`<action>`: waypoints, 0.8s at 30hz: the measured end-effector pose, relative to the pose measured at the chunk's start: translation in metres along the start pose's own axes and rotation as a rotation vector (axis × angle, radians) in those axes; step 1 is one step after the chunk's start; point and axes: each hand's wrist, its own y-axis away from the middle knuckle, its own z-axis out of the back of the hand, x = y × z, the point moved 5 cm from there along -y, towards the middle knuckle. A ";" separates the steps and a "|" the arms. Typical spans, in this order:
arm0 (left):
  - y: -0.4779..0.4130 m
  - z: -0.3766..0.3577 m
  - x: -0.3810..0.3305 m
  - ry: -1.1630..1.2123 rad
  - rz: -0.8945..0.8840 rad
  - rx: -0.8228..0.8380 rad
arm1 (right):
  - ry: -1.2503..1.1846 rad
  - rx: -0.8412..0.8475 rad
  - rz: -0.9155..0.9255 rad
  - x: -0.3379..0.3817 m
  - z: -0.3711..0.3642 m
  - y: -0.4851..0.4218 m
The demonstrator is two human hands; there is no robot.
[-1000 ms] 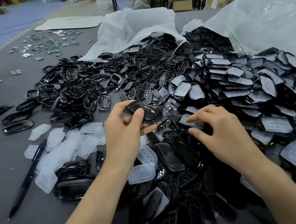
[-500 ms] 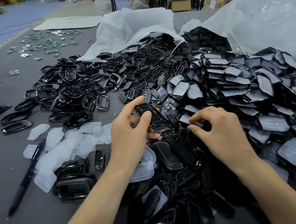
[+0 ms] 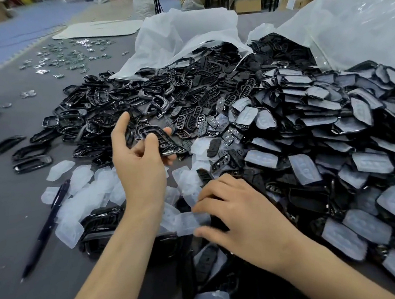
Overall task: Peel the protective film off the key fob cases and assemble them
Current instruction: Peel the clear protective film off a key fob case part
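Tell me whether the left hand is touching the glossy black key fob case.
Touching. The head view shows the left hand gripping the glossy black key fob case, thumb on top.

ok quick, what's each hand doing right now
Left hand: closed on a black key fob case.
Right hand: pinching a peeled film piece.

The heap of case parts (image 3: 250,124) spills across the table (image 3: 11,242) from two bags (image 3: 179,36) behind it; film-covered pieces (image 3: 334,120) lie to the right, frames (image 3: 90,114) to the left. Peeled films (image 3: 84,195) lie before the frames; a pen (image 3: 46,226) lies left of them.
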 end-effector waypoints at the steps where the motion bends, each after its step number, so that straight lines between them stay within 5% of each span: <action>1: 0.002 -0.001 0.001 -0.020 0.009 0.010 | 0.000 -0.016 0.001 0.000 -0.001 -0.001; 5: 0.010 -0.010 0.000 -0.094 0.028 0.074 | -0.184 -0.077 -0.029 0.001 0.001 -0.001; 12: 0.036 -0.042 0.006 -0.174 0.086 0.478 | -0.803 -0.478 -0.479 -0.056 0.035 0.012; 17: 0.051 -0.057 0.004 -0.226 0.056 0.662 | -0.870 -0.583 -0.483 -0.072 0.049 0.017; 24: 0.047 -0.054 0.003 -0.219 0.065 0.606 | -0.882 -0.567 -0.491 -0.074 0.049 0.015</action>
